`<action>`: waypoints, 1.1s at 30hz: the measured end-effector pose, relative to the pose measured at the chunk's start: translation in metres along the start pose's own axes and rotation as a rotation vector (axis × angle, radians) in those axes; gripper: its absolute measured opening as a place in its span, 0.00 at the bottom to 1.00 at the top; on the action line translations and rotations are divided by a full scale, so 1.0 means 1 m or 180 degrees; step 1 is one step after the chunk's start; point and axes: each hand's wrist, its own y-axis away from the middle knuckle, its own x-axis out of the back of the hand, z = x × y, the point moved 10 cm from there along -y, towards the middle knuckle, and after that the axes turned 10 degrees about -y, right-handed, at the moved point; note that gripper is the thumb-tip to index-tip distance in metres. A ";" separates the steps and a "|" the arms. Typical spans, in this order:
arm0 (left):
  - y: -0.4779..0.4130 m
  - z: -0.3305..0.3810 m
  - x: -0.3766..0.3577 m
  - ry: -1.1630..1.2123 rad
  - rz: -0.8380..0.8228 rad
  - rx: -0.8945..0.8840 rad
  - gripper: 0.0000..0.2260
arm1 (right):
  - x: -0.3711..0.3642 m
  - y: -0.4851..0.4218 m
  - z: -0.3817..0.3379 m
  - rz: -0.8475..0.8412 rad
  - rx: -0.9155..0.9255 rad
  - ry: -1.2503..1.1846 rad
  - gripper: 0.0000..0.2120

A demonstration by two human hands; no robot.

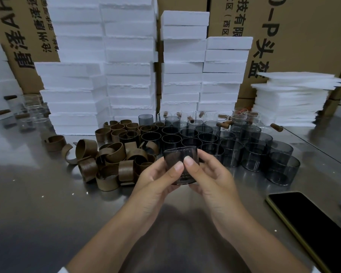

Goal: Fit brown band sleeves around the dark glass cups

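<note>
I hold one dark glass cup (178, 157) above the steel table, in front of me. My left hand (156, 180) grips it from the left and my right hand (209, 174) from the right, both thumbs pressed on its near wall. A brown tint shows around the cup; I cannot tell whether a band sits on it. A heap of loose brown band sleeves (110, 160) lies just left of my hands. Several bare dark glass cups (232, 148) stand in rows behind and to the right. A few cups with bands (130, 135) stand behind the heap.
White foam blocks (126, 75) are stacked high along the back, with thin foam sheets (289, 99) at right and cardboard boxes behind. Clear glass cups with brown handles (224, 120) stand at the back. A black phone (313, 225) lies near the table's right front.
</note>
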 end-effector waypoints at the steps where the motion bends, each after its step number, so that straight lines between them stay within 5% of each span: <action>1: 0.000 0.000 0.001 -0.0001 -0.0010 0.0007 0.21 | -0.001 0.000 0.000 -0.0055 -0.0020 0.0023 0.35; 9: 0.000 -0.004 0.003 0.0136 -0.0015 0.0205 0.32 | -0.001 -0.003 0.004 -0.0304 -0.0315 -0.0137 0.27; 14: 0.001 -0.004 0.004 0.0130 0.0035 0.0234 0.23 | 0.000 -0.003 0.007 -0.0337 -0.0394 -0.0234 0.26; 18: 0.000 -0.001 0.006 0.0089 0.0174 0.0129 0.32 | 0.002 -0.004 0.009 -0.0283 -0.0405 -0.0232 0.25; 23: 0.000 0.004 0.006 -0.0338 0.0262 -0.0012 0.26 | 0.007 -0.005 0.012 -0.0137 -0.0417 0.0078 0.24; 28: -0.001 0.006 0.006 -0.0697 0.0219 -0.0145 0.45 | 0.012 -0.005 0.014 0.0067 -0.0549 0.0114 0.17; 33: -0.001 0.008 0.007 -0.0854 0.0312 -0.0235 0.29 | 0.016 -0.004 0.015 0.0277 -0.0633 -0.0034 0.19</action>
